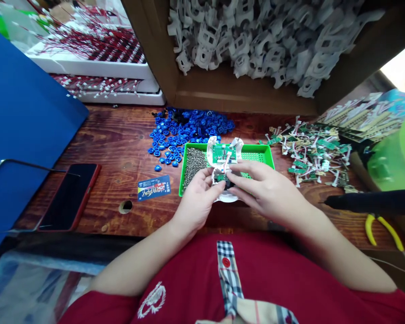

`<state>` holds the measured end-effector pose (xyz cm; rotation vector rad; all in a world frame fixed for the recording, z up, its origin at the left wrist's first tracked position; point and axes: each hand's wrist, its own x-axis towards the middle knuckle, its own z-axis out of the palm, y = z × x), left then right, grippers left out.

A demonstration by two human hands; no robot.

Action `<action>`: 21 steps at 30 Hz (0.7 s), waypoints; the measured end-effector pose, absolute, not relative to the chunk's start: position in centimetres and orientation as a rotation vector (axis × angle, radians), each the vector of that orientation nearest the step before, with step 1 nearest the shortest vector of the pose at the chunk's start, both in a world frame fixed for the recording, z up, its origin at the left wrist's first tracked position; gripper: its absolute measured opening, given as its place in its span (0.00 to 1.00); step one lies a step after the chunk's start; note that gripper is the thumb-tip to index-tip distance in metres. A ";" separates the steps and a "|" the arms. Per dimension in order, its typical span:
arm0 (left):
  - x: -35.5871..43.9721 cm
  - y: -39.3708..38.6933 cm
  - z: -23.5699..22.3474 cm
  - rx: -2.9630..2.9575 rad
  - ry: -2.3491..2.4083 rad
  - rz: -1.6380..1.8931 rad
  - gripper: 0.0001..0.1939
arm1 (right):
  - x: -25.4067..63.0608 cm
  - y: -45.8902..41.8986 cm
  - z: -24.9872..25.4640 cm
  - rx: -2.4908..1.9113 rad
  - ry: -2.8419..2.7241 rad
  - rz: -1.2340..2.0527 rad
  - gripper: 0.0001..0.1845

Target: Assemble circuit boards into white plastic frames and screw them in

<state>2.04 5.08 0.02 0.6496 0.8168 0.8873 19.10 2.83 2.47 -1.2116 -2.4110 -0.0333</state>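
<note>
A white plastic housing (212, 155) with a green circuit board (222, 154) inside is held between my two hands, over the front of a green tray (272, 163). My left hand (199, 195) grips its left side, thumb near the lower edge. From the right, my right hand (261, 184) closes its fingers on the housing's lower part, by a small second board and a black piece. A short white-and-red cable (227, 161) runs between the boards. Small metal screws (194, 164) fill the tray's left side.
Behind the tray lie blue buttons (189, 128); to the right, a pile of small wired circuit boards (319, 153). A box of white housings (256, 40) stands at the back. A phone (69, 195), a card (153, 188), yellow-handled pliers (384, 229) and a black screwdriver-like tool (371, 203) surround me.
</note>
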 end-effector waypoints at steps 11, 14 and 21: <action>1.4 4.3 0.0 0.946 0.780 1.100 0.15 | 16.8 1.2 1.5 -1.272 -1.280 1.241 0.10; 1.5 3.9 0.1 1.039 0.791 1.137 0.15 | 16.4 1.1 1.4 -1.268 -1.258 1.179 0.09; 1.3 4.2 -0.2 1.302 0.826 0.990 0.14 | 15.9 0.9 0.5 -1.387 -1.335 0.933 0.12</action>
